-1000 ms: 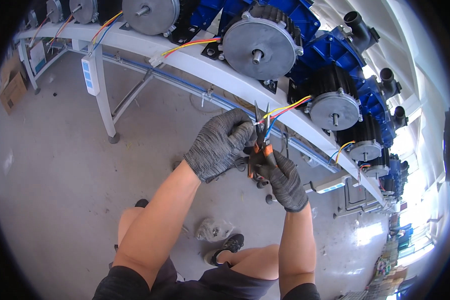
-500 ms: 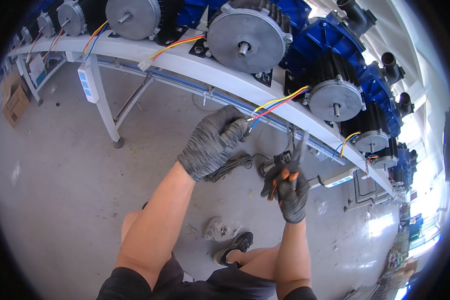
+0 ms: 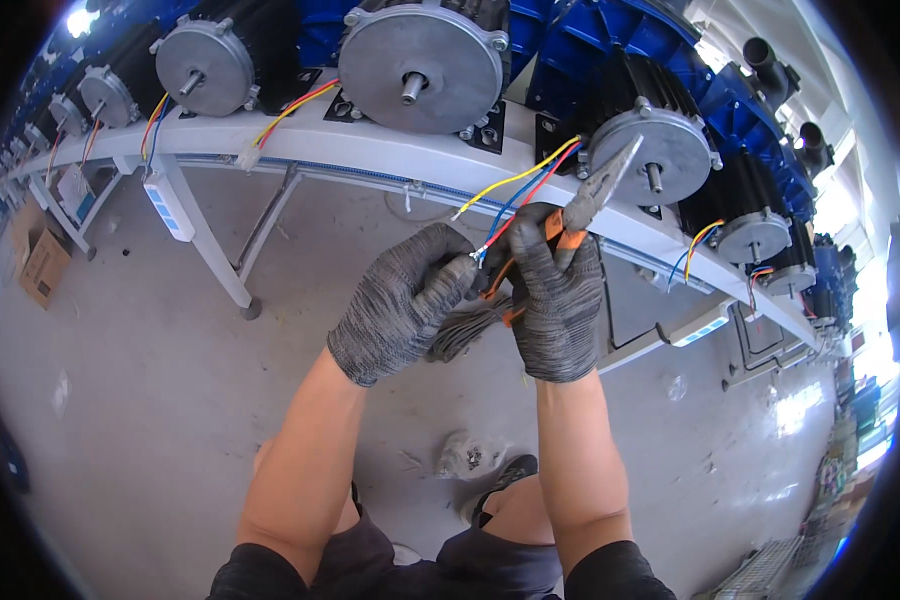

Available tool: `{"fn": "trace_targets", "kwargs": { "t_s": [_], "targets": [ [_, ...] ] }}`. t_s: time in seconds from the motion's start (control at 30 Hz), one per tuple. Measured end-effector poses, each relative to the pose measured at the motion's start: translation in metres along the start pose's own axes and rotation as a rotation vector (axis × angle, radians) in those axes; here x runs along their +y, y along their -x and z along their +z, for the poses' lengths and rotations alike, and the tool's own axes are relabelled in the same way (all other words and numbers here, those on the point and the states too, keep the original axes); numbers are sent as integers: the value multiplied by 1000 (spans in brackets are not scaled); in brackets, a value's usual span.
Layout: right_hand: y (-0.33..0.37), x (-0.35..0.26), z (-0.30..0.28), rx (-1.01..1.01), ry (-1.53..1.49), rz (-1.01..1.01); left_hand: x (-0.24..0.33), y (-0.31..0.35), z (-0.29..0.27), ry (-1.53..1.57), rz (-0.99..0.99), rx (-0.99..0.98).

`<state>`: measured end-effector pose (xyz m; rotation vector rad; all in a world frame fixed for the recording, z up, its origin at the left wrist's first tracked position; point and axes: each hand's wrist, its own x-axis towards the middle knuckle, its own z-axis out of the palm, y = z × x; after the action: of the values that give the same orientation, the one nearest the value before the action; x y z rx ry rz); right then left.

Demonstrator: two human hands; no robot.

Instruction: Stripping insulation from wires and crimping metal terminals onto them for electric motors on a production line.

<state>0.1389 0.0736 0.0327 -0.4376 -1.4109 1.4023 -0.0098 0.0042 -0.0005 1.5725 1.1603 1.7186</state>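
My left hand (image 3: 395, 305), in a grey knitted glove, is closed with thumb and fingers pinching the bared ends of a red wire (image 3: 540, 185) and a blue wire (image 3: 503, 213). A yellow wire (image 3: 515, 180) hangs apart from them, its tip free above the left hand. All three come from the grey-faced motor (image 3: 625, 150) on the bench. My right hand (image 3: 558, 310), gloved alike, is closed around pliers (image 3: 602, 188) with orange and black handles. Their pointed jaws stick up past the fingers, in front of the motor. The right fingertips are close beside the wires.
More motors (image 3: 420, 65) with loose wires line the white bench (image 3: 400, 150), blue housings (image 3: 610, 25) behind them. A coiled dark cable (image 3: 460, 335) lies beneath my hands. A clear plastic bag (image 3: 467, 455) sits by my foot, and a cardboard box (image 3: 42, 265) stands at far left.
My right hand has come up and left with the pliers, beside my left hand. The red and blue ends are now together, and the yellow end stands farther away. The view has shifted.
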Motion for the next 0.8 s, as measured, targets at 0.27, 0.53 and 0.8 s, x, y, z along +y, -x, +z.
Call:
{"fn": "trace_targets", "kwargs": {
  "t_s": [0.27,0.53,0.8],
  "targets": [
    [1,-11,1,26,219,70,4,1,4,-117,-69,-31],
    [-2,-13,-1,65,343,30,1,-1,10,-138,-101,-32],
    [11,-20,-14,33,296,73,5,12,16,-188,-107,-55]
  ]
}}
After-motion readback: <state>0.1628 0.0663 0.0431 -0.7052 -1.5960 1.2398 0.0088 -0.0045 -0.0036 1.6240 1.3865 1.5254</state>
